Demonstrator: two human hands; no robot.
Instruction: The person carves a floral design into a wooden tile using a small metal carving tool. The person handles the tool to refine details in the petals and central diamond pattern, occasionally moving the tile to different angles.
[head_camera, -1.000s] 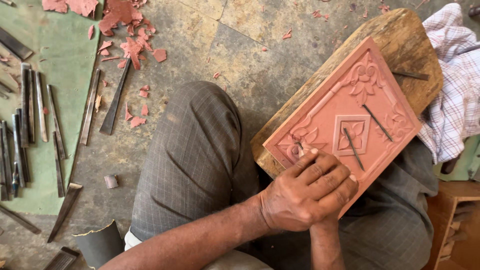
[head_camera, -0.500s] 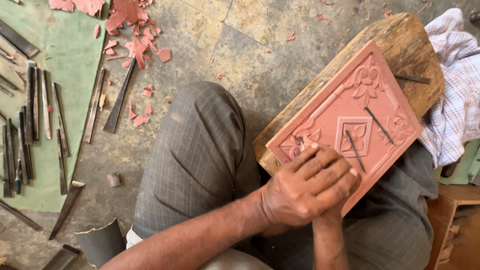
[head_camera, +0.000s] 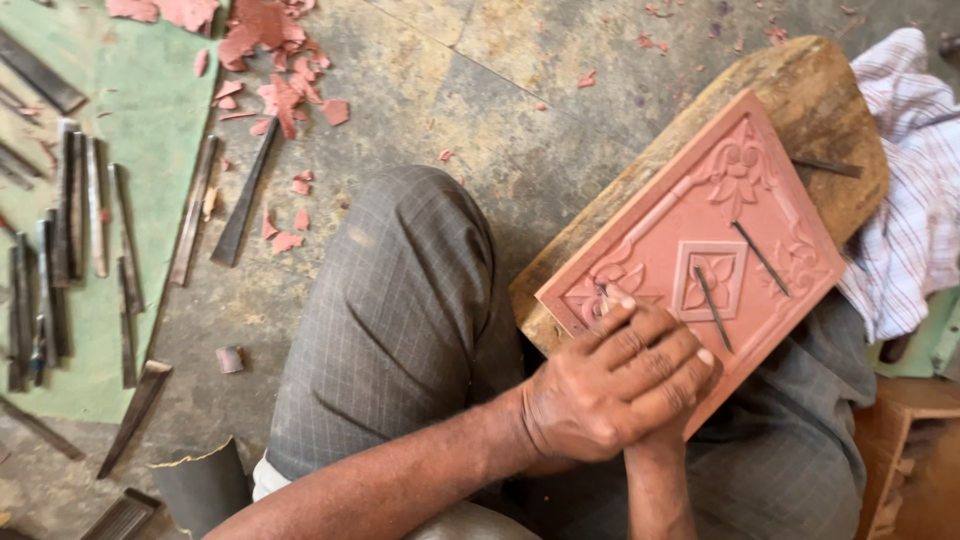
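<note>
Your left hand (head_camera: 610, 385) lies folded over your mostly hidden right hand (head_camera: 672, 432), fingers pressed together on the carved clay tile (head_camera: 700, 250), pointing toward 2 o'clock; right grip indeterminate.

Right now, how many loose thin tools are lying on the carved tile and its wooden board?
3: two thin rods lie on the red clay tile, one across its centre square and one just right; a third rests on the wooden board. The hands may hide another.

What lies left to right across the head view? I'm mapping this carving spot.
Green mat with metal tools → clay chips → knee → left hand → carved clay tile on a wooden block → checked cloth.
</note>
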